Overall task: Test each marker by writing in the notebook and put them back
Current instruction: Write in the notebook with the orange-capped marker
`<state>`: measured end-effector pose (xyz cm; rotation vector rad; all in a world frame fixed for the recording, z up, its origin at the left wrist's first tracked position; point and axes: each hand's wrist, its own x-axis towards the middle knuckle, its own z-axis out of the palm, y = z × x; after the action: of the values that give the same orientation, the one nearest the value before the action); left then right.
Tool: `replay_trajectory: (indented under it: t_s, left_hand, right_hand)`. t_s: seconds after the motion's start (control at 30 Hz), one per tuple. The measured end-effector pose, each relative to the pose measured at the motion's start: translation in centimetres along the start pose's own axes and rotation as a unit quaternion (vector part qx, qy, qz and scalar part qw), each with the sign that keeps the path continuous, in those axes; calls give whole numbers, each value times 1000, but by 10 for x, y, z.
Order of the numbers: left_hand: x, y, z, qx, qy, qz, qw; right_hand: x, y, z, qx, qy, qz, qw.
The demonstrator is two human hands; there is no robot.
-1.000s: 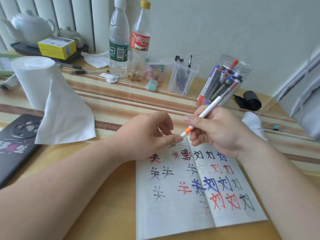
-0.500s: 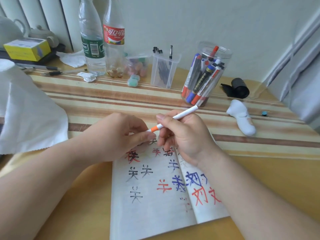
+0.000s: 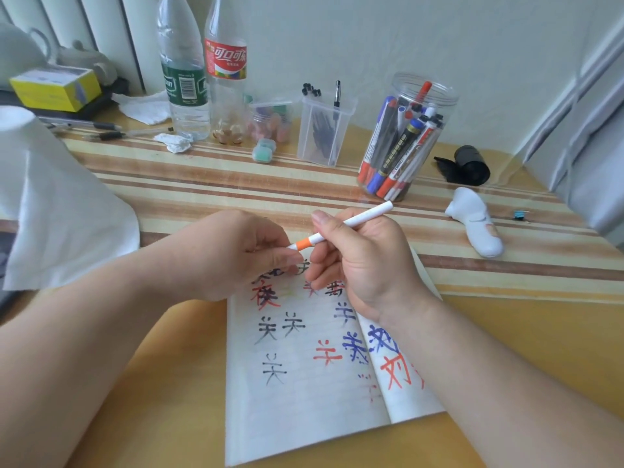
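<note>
The marker (image 3: 354,220) is clamped between the thumb and curled fingers of the right hand (image 3: 364,265), and its orange-banded end is pinched by the fingertips of the left hand (image 3: 229,255); whether that end is capped cannot be told. It is held just above the top of the open notebook (image 3: 304,383), well short of the jar (image 3: 408,136) of markers behind. If the end is tugged with a jerk, ink could be smeared over fingers or page, or the marker knocked loose onto the table (image 3: 506,332)

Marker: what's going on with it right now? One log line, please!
marker: above notebook | right hand: grips barrel | left hand: pinches orange-banded end | jar: other markers inside
</note>
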<state>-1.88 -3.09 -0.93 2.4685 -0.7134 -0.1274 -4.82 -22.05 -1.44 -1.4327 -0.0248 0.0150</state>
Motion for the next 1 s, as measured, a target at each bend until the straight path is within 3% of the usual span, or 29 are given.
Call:
replay_trajectory:
  t_s: [0.3,0.47,0.53,0.63,0.73,1.0]
  left_hand:
    - [0,1,-3,18,-33,-1,999]
    - [-7,-9,-10,-21,-84,-18,996]
    - [-7,-7,-11,-30,-78,-16,996]
    - [-5,-2,-11,-45,-59,-16,997]
    - [-6,0,-10,-42,-47,-2,998]
    - [-9,0,-14,-157,-4,18,987]
  right_hand:
    - [1,3,7,-5,50,8,999]
    - [18,-23,-27,107,165,-51,979]
    - [14,-28,-40,88,124,-54,987]
    - [-5,-23,-36,32,-89,-16,995]
    - [-21,-19,-17,-66,-244,26,967]
    - [-25,-5,4,-175,-224,50,957]
